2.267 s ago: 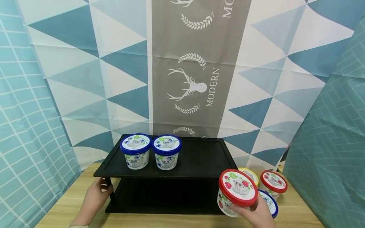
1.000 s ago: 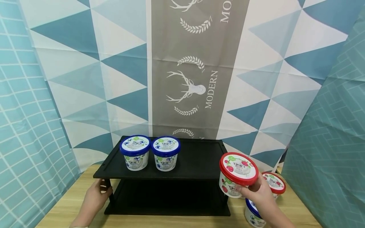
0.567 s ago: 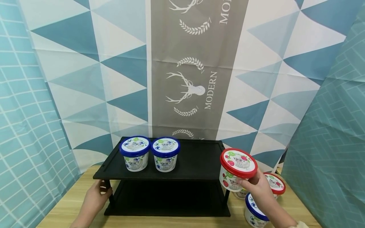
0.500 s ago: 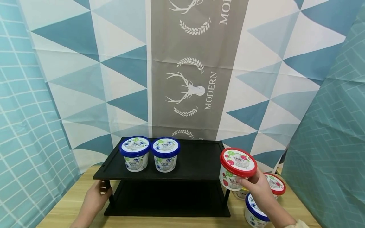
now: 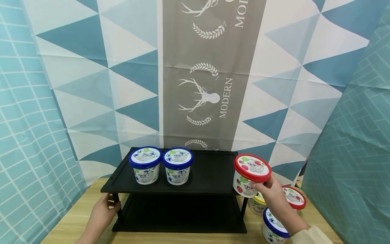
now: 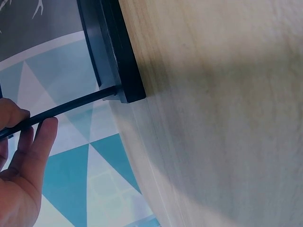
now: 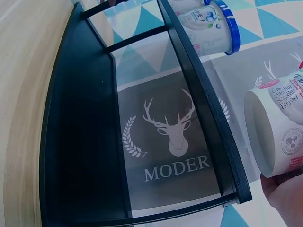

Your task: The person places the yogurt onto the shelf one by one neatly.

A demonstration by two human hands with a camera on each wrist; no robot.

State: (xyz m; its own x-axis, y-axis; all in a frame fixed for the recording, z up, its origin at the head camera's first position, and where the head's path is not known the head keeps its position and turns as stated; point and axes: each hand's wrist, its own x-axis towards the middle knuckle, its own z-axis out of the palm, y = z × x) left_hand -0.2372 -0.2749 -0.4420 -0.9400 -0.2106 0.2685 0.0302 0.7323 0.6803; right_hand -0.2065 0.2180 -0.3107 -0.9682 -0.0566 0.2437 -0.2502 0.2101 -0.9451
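Note:
My right hand [image 5: 272,192] grips a white tub with a red lid [image 5: 243,183], thumb on its front. In the head view the tub overlaps the right end of the black shelf's upper tier [image 5: 210,169]. The right wrist view shows the base of this tub [image 7: 259,132] beyond the upper tier's edge, with my fingers under its side [image 7: 286,194]. Two blue-lidded tubs [image 5: 145,167] [image 5: 178,169] stand side by side on the upper tier's left half. My left hand [image 5: 102,210] pinches the shelf's front left post [image 6: 78,101] between thumb and fingers.
Right of the shelf, a yellow-lidded tub [image 5: 257,205], a blue-lidded one [image 5: 274,223] and a red-lidded one [image 5: 294,196] stand on the wooden table [image 5: 170,238], partly behind my right arm. The lower tier [image 5: 179,213] lies under the upper one. Patterned cloth [image 5: 207,67] hangs behind.
My right hand has raised the red-lidded tub from low beside the shelf's right end to the upper tier's height, lately shifting slightly left. My left hand stays on the post.

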